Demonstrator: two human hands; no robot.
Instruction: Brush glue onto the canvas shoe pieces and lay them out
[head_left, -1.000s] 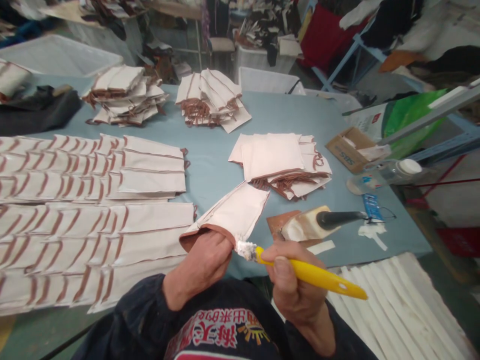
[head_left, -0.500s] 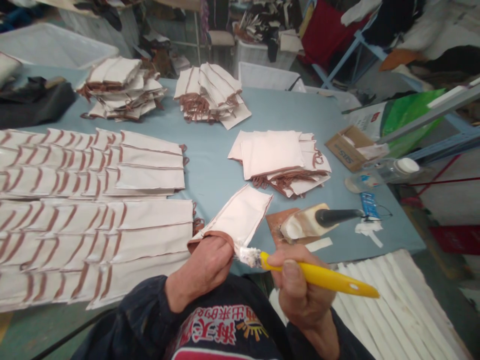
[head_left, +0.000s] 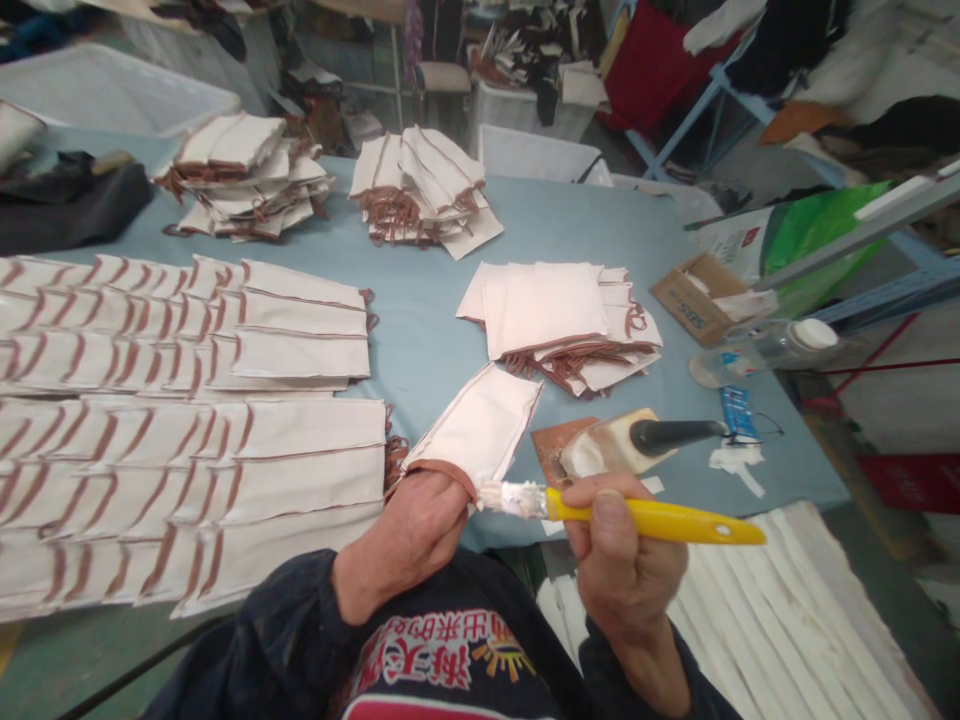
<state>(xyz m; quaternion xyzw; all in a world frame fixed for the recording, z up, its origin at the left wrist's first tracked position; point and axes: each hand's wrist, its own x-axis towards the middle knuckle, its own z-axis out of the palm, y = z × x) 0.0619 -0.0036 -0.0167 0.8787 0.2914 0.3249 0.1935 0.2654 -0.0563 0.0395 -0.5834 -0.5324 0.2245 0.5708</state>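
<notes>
My left hand pinches the brown-edged end of a white fabric pouch, its fingers partly hidden at the opening. The rest of the pouch slants away over the table. In my right hand is a paintbrush with a yellow handle. White paste coats its bristles, and their tip touches or nearly touches the pouch's brown edge beside my left fingers. Just beyond the brush, a paste-smeared pale container with a dark handle-like part lies on a brown sheet.
Overlapping rows of similar pouches cover the left of the blue-grey table. Piles of pouches stand farther back. A small cardboard box and a clear jar are at the right. White strips lie at lower right.
The brush has swung to a flatter angle, its bristles still near the pouch's edge, and my right hand has shifted slightly right. The pouch's brown-edged end has tilted slightly in my left hand.
</notes>
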